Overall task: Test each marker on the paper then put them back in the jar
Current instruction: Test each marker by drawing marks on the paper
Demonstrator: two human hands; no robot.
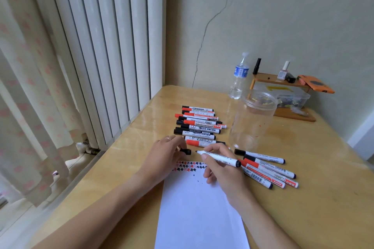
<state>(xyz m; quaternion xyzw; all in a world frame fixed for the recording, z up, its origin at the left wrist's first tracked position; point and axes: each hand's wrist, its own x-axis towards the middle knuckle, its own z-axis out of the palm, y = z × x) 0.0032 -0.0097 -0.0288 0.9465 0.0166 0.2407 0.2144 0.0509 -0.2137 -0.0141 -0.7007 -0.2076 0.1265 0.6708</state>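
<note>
My right hand grips an uncapped black marker, its tip pointing left just above the top edge of the white paper. My left hand pinches that marker's black cap a little left of the tip. Red and black test marks run along the paper's top. A row of several capped red and black markers lies beyond the hands. Several more markers lie to the right of the paper. The clear plastic jar stands upright with no markers in it.
On the wooden table, a water bottle stands at the back, beside a small wooden shelf with bottles and an orange item. A radiator and curtain are at the left, past the table edge.
</note>
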